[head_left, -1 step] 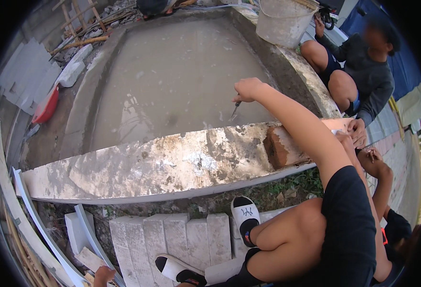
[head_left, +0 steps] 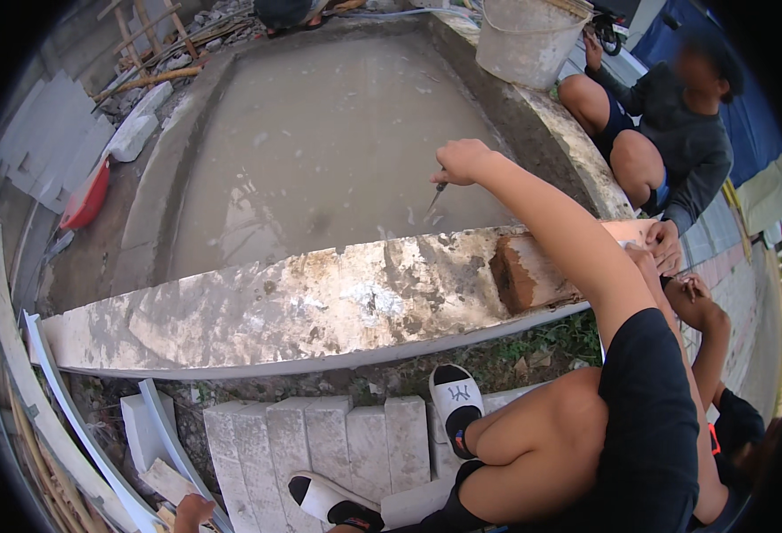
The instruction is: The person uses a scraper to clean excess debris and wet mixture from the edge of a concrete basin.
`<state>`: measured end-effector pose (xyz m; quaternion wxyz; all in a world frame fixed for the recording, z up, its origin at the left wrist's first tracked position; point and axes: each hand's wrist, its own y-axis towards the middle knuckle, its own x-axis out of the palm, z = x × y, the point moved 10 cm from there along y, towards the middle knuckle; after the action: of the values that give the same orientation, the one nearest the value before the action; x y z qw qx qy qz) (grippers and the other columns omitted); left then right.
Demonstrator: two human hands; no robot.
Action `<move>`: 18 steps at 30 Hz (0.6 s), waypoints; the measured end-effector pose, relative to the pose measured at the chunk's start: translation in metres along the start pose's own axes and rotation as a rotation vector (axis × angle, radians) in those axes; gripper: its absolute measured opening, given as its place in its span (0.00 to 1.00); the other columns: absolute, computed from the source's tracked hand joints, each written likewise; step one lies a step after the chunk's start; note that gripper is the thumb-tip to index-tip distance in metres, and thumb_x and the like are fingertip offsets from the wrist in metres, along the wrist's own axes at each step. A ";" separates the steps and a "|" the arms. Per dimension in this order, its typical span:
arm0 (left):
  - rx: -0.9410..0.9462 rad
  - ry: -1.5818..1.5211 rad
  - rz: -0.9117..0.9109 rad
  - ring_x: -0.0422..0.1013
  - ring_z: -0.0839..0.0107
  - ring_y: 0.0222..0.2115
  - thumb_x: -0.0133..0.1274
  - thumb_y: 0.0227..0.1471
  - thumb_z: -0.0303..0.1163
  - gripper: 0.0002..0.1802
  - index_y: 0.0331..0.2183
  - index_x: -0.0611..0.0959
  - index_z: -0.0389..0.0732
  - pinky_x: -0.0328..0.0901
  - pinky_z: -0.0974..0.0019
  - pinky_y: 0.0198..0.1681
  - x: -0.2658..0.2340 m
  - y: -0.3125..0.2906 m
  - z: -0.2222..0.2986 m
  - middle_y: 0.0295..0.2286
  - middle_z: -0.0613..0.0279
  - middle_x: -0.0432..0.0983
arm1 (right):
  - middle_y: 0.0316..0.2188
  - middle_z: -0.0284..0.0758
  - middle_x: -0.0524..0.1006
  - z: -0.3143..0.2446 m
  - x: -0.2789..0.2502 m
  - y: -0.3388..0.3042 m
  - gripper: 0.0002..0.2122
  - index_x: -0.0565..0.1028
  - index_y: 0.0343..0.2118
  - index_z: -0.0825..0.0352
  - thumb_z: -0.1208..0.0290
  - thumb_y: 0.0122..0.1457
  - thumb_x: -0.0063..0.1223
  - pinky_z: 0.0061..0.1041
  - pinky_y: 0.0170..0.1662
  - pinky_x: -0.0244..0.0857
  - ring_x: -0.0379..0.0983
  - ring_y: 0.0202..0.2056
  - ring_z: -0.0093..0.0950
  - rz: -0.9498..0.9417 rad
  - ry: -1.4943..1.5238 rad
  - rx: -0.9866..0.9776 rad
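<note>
My right hand closes around the dark handle of a trowel. Its thin blade points down over grey wet cement, just beyond the near concrete ledge. My bare forearm and black sleeve reach over that ledge from the lower right. At the bottom left edge, what looks like my left hand shows beside a wood offcut; the frame cuts it off, and its fingers are hard to read. Where the ledge ends on the right, a co-worker's hand and another person's hand rest on it.
A grey bucket stands on the right-hand wall, beside a crouching person. Light blocks lie below the ledge near my slippered feet. Long strips stand at the left; a red basin lies beyond them.
My right hand has risen slightly, and the trowel's blade has turned to look thinner. The people around hold nearly the same poses.
</note>
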<state>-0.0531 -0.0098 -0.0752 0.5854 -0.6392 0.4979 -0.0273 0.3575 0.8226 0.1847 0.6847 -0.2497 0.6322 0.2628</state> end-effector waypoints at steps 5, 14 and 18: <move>0.008 -0.007 0.036 0.79 0.60 0.39 0.50 0.51 0.49 0.22 0.32 0.88 0.42 0.70 0.60 0.49 0.005 0.001 -0.008 0.28 0.61 0.84 | 0.22 0.44 0.80 0.005 -0.038 -0.002 0.25 0.81 0.31 0.69 0.45 0.61 0.51 0.37 0.33 0.73 0.80 0.27 0.38 0.165 0.190 -0.016; -0.005 -0.046 0.019 0.78 0.58 0.40 0.52 0.49 0.49 0.21 0.33 0.88 0.43 0.70 0.58 0.49 -0.003 0.001 -0.002 0.33 0.56 0.83 | 0.17 0.37 0.76 -0.023 -0.051 -0.069 0.27 0.79 0.33 0.70 0.44 0.65 0.44 0.26 0.25 0.65 0.72 0.19 0.28 0.044 1.093 0.191; 0.009 -0.049 0.013 0.76 0.53 0.43 0.52 0.49 0.49 0.22 0.35 0.88 0.43 0.70 0.55 0.50 -0.001 0.004 -0.006 0.38 0.52 0.82 | 0.14 0.34 0.74 -0.050 -0.050 -0.096 0.28 0.78 0.34 0.71 0.44 0.66 0.41 0.21 0.20 0.61 0.69 0.15 0.22 -0.060 1.442 0.257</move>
<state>-0.0600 -0.0121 -0.0760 0.6006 -0.6336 0.4875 -0.0103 0.3824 0.7154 0.2318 0.1293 -0.2956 0.9445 -0.0620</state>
